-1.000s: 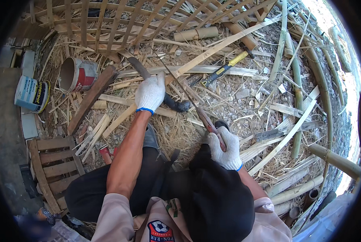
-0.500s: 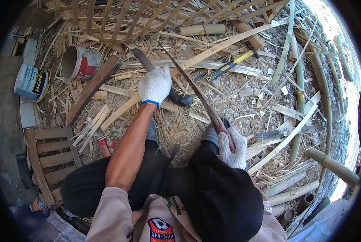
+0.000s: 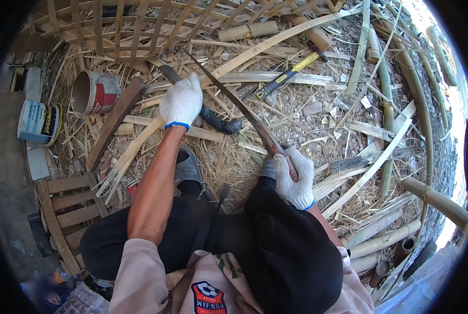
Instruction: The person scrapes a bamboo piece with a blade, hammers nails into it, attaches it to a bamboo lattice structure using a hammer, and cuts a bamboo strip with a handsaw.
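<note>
My left hand [image 3: 182, 101], in a white knitted glove with a blue cuff, is closed round a long, pale bamboo strip [image 3: 276, 46]. The strip runs from the far right down to the lower left. In my right hand [image 3: 295, 179], also gloved, is the handle of a long knife [image 3: 247, 111]. Its narrow dark blade points to the far left and crosses the strip beyond my left hand; whether they touch, I cannot tell. Below my left hand lies a second blade with a curved black handle [image 3: 219, 121], partly hidden by the glove.
A slatted bamboo lattice [image 3: 140, 29] spans the far side. A yellow-and-black handled hammer [image 3: 291, 75] lies on shavings. Buckets [image 3: 100, 94], a dark timber [image 3: 116, 123] and a slatted wooden frame [image 3: 69, 201] are at left; bamboo poles [image 3: 388, 112] lie at right.
My left hand has shifted left with the bamboo strip, whose near end lies further to the lower left. My right hand keeps the knife, slightly farther from me. The view has turned a little.
</note>
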Motion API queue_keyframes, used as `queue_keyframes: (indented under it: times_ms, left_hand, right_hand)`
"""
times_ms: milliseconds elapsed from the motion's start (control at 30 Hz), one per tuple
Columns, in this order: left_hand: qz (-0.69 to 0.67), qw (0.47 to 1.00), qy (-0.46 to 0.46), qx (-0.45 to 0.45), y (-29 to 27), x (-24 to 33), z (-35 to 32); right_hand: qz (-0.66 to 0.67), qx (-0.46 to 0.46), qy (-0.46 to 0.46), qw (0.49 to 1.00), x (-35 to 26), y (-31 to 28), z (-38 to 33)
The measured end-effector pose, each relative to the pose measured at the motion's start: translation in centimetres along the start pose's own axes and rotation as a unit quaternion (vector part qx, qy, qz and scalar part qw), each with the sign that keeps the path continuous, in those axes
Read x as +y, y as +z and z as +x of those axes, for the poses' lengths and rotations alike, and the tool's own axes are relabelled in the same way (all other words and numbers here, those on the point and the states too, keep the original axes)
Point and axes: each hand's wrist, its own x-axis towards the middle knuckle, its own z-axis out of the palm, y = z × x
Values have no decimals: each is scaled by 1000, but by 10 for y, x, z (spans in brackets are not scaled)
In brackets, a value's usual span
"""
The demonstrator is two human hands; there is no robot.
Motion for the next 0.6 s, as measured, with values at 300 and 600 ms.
queue_keyframes:
  times_ms: [300, 600]
  left_hand:
    - [-456, 875, -151, -61, -3, 0, -3]
    - [-247, 917, -81, -303, -25, -14, 24]
  right_hand:
    - [153, 226, 63, 960, 19, -67, -62]
    - [-226, 270, 90, 932, 101, -59, -33]
